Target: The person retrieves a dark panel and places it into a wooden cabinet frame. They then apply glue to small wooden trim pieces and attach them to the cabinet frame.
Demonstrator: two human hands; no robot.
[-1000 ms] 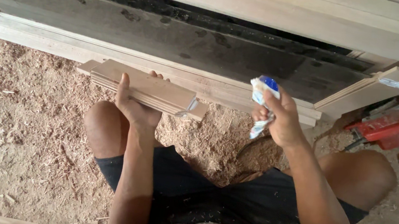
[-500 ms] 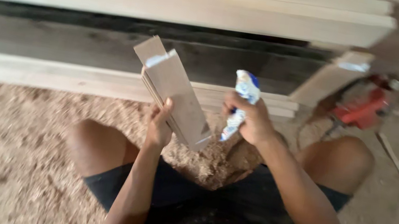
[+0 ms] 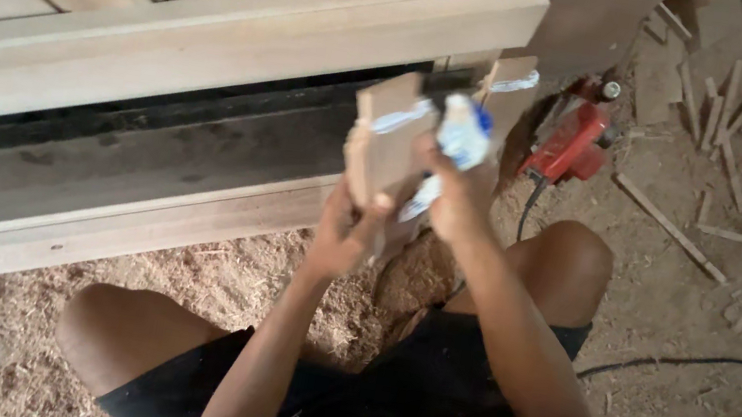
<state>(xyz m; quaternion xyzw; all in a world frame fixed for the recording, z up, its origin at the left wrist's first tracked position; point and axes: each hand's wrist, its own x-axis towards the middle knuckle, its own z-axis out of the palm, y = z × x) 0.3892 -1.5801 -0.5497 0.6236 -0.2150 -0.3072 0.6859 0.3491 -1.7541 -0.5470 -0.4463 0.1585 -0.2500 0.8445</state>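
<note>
My left hand (image 3: pixel 350 228) grips a short wooden block (image 3: pixel 388 142) and holds it upright in front of me, its end facing the camera. A white bead of glue lies across the block's top. My right hand (image 3: pixel 452 191) is closed on a white and blue glue bottle (image 3: pixel 460 137), whose tip touches the block near its upper right edge. Both hands are raised above my knees, in front of the long wooden frame (image 3: pixel 218 48).
A second wooden piece with a white glue line (image 3: pixel 510 87) leans at the frame's right end. A red power tool (image 3: pixel 575 143) with a black cord (image 3: pixel 691 364) lies on the ground to the right. Wood offcuts (image 3: pixel 672 224) and sawdust (image 3: pixel 0 330) cover the floor.
The block has turned from a slant to upright and risen closer to the camera. The glue bottle moved up against the block. The view has shifted left and tilted.
</note>
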